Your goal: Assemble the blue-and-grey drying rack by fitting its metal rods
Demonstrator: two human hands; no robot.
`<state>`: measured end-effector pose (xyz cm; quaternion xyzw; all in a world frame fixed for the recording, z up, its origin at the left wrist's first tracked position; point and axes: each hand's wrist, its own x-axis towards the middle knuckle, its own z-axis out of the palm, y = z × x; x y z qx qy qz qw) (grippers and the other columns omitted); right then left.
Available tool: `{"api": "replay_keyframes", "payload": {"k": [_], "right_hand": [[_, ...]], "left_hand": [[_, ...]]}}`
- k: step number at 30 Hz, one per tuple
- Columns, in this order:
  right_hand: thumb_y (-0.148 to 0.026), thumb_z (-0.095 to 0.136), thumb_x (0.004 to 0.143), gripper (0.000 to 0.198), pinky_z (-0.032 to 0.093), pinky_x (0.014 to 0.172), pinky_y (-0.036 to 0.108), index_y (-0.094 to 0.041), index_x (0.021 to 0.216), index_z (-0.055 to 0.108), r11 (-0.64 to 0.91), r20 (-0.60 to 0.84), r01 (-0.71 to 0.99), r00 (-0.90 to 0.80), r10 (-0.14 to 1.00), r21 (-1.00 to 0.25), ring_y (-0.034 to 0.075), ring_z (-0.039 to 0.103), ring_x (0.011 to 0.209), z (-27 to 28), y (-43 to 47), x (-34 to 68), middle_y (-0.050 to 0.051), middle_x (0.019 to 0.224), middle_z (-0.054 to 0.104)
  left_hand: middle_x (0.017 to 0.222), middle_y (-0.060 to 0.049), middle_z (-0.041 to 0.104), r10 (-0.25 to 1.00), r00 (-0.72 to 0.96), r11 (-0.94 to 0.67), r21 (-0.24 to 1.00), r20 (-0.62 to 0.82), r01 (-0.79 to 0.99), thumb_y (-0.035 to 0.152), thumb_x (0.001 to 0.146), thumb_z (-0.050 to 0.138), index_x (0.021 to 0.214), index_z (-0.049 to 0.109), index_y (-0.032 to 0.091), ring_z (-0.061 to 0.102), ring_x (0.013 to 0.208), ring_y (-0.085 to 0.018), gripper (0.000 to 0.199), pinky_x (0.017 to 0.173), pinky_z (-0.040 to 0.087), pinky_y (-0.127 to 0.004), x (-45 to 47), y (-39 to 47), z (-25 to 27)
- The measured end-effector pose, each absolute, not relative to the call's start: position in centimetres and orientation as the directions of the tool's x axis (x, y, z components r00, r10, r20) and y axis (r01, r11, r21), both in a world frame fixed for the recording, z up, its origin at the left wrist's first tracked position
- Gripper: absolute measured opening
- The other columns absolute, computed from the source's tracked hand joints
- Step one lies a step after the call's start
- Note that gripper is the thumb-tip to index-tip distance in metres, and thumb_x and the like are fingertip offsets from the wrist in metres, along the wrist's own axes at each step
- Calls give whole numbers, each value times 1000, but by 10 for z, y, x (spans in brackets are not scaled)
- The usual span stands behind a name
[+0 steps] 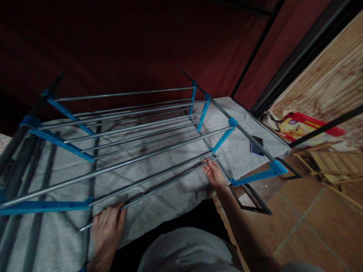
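A rack of grey metal tubes joined by blue plastic brackets (217,142) lies across a grey cloth (170,173). My left hand (107,226) is closed around a loose metal tube (164,184) near its left end, whose tip pokes out beyond the fingers. Toward the other end of that tube, my right hand (214,174) has its fingers and thumb on it from below. Just behind runs a parallel tube (153,178) of the rack. The blue bracket (258,176) at the front right stands beside my right hand, with no tube seen in its holes.
A phone (257,146) rests on the cloth beyond the right-hand pole (246,134). Several dark poles (36,181) lie at the left. On the right are a red and yellow package (306,126), a small wooden stand (337,166) and a tiled floor (306,215). Behind hangs dark red fabric (127,45).
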<state>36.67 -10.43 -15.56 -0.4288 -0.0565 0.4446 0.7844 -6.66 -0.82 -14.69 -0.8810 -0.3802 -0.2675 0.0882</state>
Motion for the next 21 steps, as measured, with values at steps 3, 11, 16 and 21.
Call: {"api": "replay_keyframes", "payload": {"k": [3,11,16,21], "right_hand": [[-31,79,75,16,58,85,31,-26,83,67,234,-296,-647,600,743,-726,15,69,88,-155,-103,367,-2,86,72],[-32,80,75,16,59,84,31,-28,81,65,249,-275,-637,607,746,-730,15,69,87,-151,-101,366,-3,84,72],[-30,81,76,16,58,87,29,-26,83,67,254,-242,-641,582,776,-724,13,70,89,-142,-97,364,-3,89,73],[-27,81,75,17,58,91,29,-26,87,69,277,-209,-649,568,796,-709,13,70,91,-137,-94,364,-2,91,74]], "left_hand": [[80,-6,65,634,557,-684,54,537,727,31,96,49,106,59,22,59,78,-24,17,77,39,-37,-68,-8,-149],[81,-6,65,640,542,-670,50,545,741,33,96,51,103,59,20,59,79,-24,17,77,39,-37,-69,-9,-150],[84,-7,66,663,503,-627,43,554,778,31,96,50,105,61,20,59,81,-24,17,80,38,-38,-70,-10,-149],[83,-7,66,648,513,-642,43,562,765,30,96,49,106,61,19,60,81,-24,18,80,38,-38,-68,-10,-145]]}}
